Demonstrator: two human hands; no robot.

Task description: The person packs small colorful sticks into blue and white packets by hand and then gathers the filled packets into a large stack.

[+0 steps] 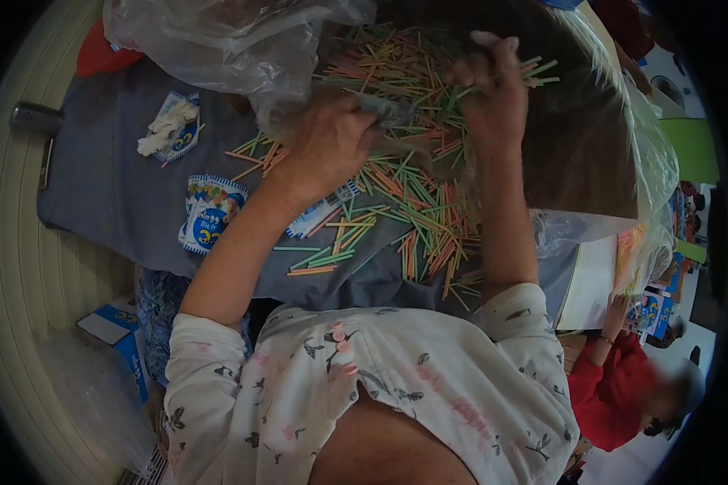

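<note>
Thin coloured sticks (441, 222) in green, orange and pink are heaped on the grey cloth in front of me. My left hand (328, 141) is closed on the edge of a small clear packet (388, 111) above the heap. To its right, my right hand (493, 93) is raised with curled fingers around a few sticks (540, 73), whose ends stick out to the right. Printed blue and white packets (209, 212) lie left of my left forearm. Another packet (319, 212) is partly hidden beneath that forearm, near a small group of loose sticks (323, 260).
A crumpled clear plastic bag (218, 44) lies at the top left. White crumpled material (168, 128) rests on a packet. An open box lined with plastic (578, 121) stands at the right. A person in red (611, 396) is at the lower right.
</note>
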